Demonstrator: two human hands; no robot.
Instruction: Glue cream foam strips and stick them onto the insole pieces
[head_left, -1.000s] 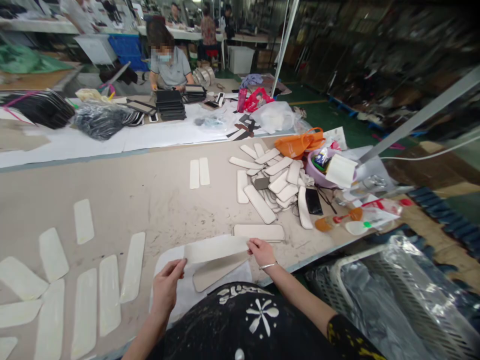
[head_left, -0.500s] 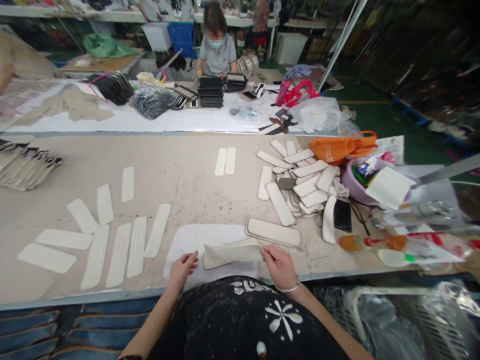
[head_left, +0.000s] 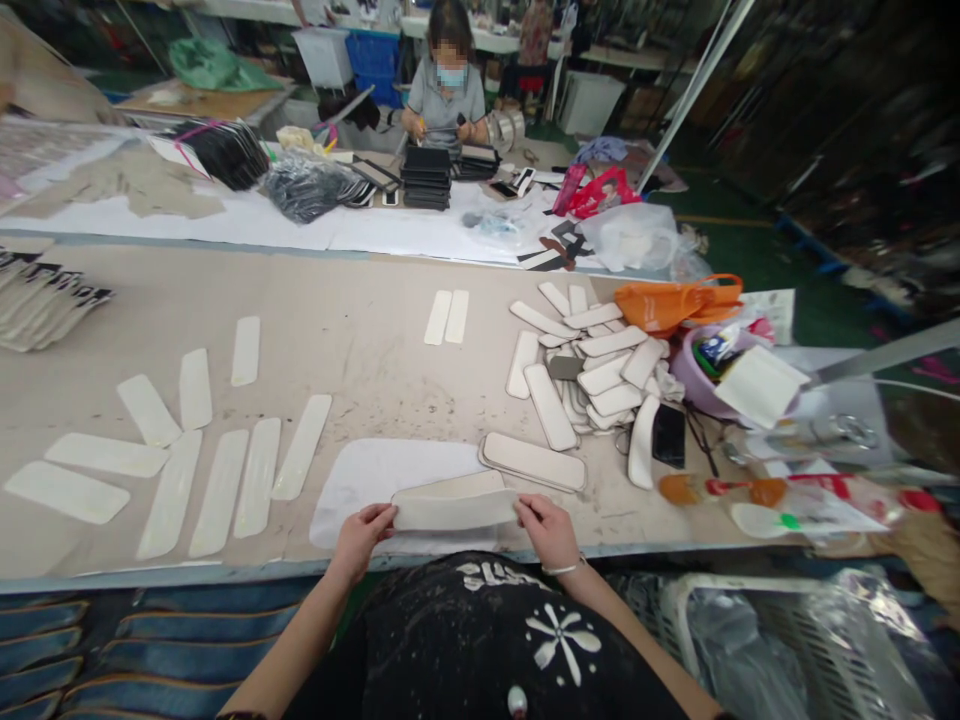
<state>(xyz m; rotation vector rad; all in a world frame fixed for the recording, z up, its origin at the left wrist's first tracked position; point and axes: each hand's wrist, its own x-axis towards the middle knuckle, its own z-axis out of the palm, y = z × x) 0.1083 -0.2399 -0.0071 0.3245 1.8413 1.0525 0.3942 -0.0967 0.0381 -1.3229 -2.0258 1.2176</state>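
Observation:
A pale, flexible strip (head_left: 455,511) with rounded corners stretches between my two hands, close to the table's front edge. My left hand (head_left: 363,537) pinches its left end and my right hand (head_left: 549,531) pinches its right end. Behind it, partly hidden, lies another pale strip (head_left: 450,487) with a darker edge on a white sheet (head_left: 349,480). Just to the right, stacked strips (head_left: 534,461) with dark rims overlap the sheet's edge.
Several loose white strips (head_left: 219,490) fan out on the left. A heap of rimmed strips (head_left: 600,370) lies right, beside a phone (head_left: 668,436), a purple basin (head_left: 694,375) and an orange bag (head_left: 675,305). Across the table a co-worker (head_left: 448,95) sits behind black stacks (head_left: 426,178).
My left hand has closed on the strip's left end, which was loose before. The strip is now drawn out flatter and nearer to me. The camera view has shifted slightly.

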